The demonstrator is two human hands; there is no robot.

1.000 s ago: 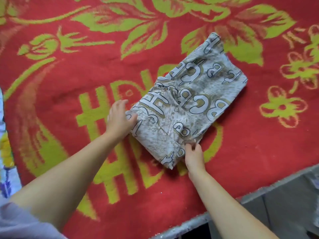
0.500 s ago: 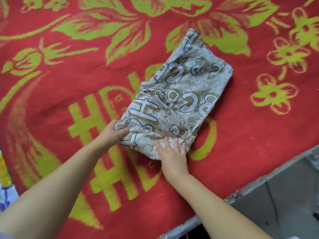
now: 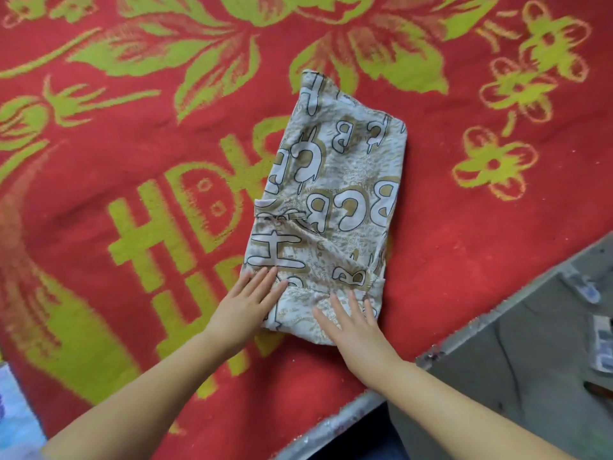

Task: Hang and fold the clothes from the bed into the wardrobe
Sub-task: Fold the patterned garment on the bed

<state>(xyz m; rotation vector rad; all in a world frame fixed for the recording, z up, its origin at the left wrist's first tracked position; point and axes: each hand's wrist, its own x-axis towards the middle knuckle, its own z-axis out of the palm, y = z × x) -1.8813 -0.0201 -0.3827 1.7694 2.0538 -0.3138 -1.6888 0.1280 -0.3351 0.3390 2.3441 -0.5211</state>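
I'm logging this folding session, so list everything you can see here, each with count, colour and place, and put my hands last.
Folded garment: one, pale grey-white with gold and white letter print, lying flat in the middle of the blanket.
Blanket: one, red with yellow-green flowers and characters, covering the bed across most of the view.
Bed edge: one, grey and speckled, running along the lower right.
Floor: grey, lower right corner, with a few small blurred items on it that I cannot identify.
Patterned cloth: one, pale blue-white, only partly in view at the lower left edge.
Left hand: fingers straight, pressing the garment's near left corner.
Right hand: fingers straight, pressing the garment's near edge.
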